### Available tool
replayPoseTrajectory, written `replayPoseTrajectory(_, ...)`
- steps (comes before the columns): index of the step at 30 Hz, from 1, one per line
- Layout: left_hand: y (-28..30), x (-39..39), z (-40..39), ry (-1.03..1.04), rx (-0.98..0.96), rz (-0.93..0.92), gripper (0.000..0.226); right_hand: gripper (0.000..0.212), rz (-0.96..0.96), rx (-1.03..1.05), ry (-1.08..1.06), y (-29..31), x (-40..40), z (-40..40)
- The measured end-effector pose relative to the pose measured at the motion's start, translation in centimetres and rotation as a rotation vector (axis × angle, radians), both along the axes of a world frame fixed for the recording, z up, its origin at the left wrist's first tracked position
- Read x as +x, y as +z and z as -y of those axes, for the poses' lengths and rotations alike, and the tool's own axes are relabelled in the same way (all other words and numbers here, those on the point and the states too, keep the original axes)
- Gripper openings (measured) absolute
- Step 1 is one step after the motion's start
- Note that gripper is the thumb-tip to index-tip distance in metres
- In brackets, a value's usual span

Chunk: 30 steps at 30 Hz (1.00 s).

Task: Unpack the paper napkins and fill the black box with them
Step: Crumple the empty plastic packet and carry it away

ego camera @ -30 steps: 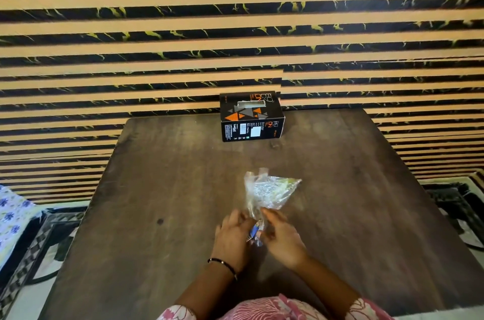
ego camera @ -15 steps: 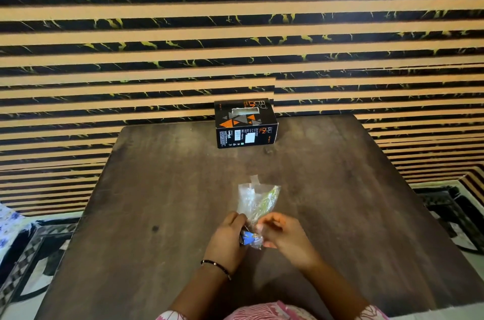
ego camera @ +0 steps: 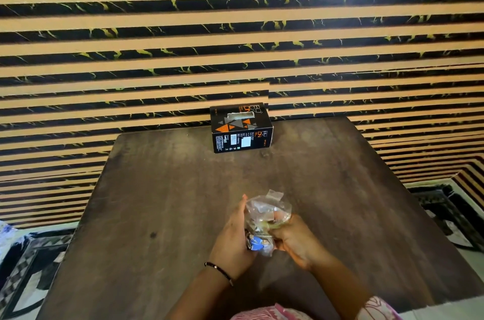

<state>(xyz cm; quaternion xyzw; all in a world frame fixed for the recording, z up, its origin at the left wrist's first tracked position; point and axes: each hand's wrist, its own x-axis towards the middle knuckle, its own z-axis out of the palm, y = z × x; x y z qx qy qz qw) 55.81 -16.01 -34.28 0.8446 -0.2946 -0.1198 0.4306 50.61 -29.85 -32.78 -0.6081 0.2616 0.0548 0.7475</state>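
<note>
A black box (ego camera: 241,128) with orange triangles and a slot in its top stands at the far middle of the dark wooden table (ego camera: 162,188). Near the front of the table, both hands hold a crumpled clear plastic wrapper (ego camera: 264,215) with a blue patch at its lower end. My left hand (ego camera: 231,238) grips its left side, fingers pointing up. My right hand (ego camera: 296,238) pinches its right side. I cannot make out any napkins inside the wrapper.
A wall of tan and black-marble stripes rises right behind the table. A patterned rug (ego camera: 450,215) lies on the floor to the right, and a checked rug (ego camera: 23,267) to the left. Pink patterned sleeves show at the bottom edge.
The wrapper has been scrunched smaller between both hands and now stands more upright. The left fingers have opened upward along its side. The camera has tilted a little.
</note>
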Motion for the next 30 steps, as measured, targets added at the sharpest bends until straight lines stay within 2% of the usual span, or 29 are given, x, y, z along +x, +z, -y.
replayPoseTrajectory(3, 0.5, -0.5, 0.2, 0.027, -0.031, -0.004, 0.044, 0.027, 0.003, -0.040, 0.029, 0.1, -0.2, 0.1)
replayPoseTrajectory(4, 0.6, -0.5, 0.1, 0.057, -0.024, -0.013, 0.039, 0.025, 0.007, -0.049, 0.046, 0.2, -0.2, 0.2)
replayPoseTrajectory(9, 0.9, -0.1, -0.1, 0.048, 0.009, 0.035, 0.032, 0.027, 0.077, -0.150, 0.069, 0.6, -0.5, 1.0)
replayPoseTrajectory(11, 0.9, 0.2, -0.2, 0.044, 0.045, 0.071, 0.019, 0.027, 0.141, -0.190, 0.052, 0.9, -0.9, 2.0)
replayPoseTrajectory(14, 1.2, 0.7, -0.3, 0.084, 0.088, 0.143, 0.024, 0.044, 0.189, -0.217, 0.205, 1.4, -1.6, 2.8)
replayPoseTrajectory(16, 1.6, 0.6, -0.2, 0.099, 0.084, 0.117, 0.019, 0.056, 0.152, -0.354, 0.308, 1.3, -1.8, 2.3)
replayPoseTrajectory(17, 1.7, 0.5, 0.0, 0.098, 0.090, 0.089, 0.020, 0.056, 0.140, -0.453, 0.306, 1.0, -1.8, 2.0)
replayPoseTrajectory(19, 2.2, -0.1, 0.3, 0.056, 0.077, 0.015, 0.025, 0.044, 0.163, -0.579, 0.229, 0.7, -1.8, 1.6)
replayPoseTrajectory(22, 3.9, -0.9, 0.8, -0.037, -0.018, -0.184, 0.030, 0.022, 0.213, -0.626, 0.114, 1.0, -1.7, 1.9)
replayPoseTrajectory(27, 4.8, -1.4, 0.3, -0.154, -0.291, -0.743, 0.050, 0.027, 0.227, -0.528, 0.071, 1.7, -1.9, 3.0)
replayPoseTrajectory(29, 4.6, -1.2, 0.1, -0.158, -0.318, -0.856, 0.058, 0.028, 0.237, -0.483, 0.061, 1.6, -2.0, 3.6)
replayPoseTrajectory(30, 4.6, -1.1, 0.1, -0.147, -0.302, -0.853, 0.062, 0.029, 0.244, -0.463, 0.059, 1.6, -2.0, 3.7)
